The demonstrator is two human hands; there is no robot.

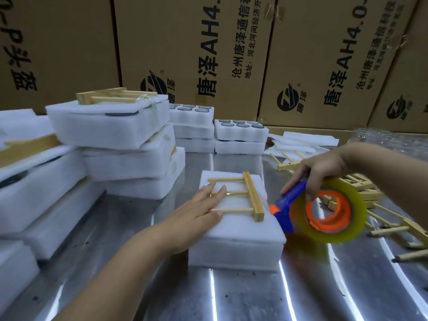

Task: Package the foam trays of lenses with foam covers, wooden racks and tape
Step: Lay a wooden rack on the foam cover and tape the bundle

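A thick white foam block [234, 237], seemingly a lens tray under its foam cover, sits in the centre of the frame. A pale wooden rack [252, 195], one bar with three thin dowels, lies flat on top of it. The person's left hand [201, 212] reaches in from the lower left and lies flat on the block, fingers straight, pressing on the dowels. The right hand [322, 172], right of centre, is curled round a blue and orange tape dispenser [287, 205] carrying a yellowish clear tape roll [356, 218]. The dispenser's nose is at the block's right edge, though whether it touches cannot be told. The hands are apart, one on each side of the rack.

The step in hand looks like taping, since rack and cover are in place. A faint glint by the middle dowel may be a tape end, but it is too small to tell. The next move likely calls for drawing tape over the rack and round the block, with the left hand steadying the stack.

The block rests on a shiny ribbed steel table [231, 297]. Stacked taped foam bundles [111, 126] fill the left. Behind centre stand open foam trays of round dark lenses [240, 129]. Loose wooden racks [393, 225] and thin foam sheets [308, 137] lie at right. Brown printed cardboard boxes [208, 42] wall the top.
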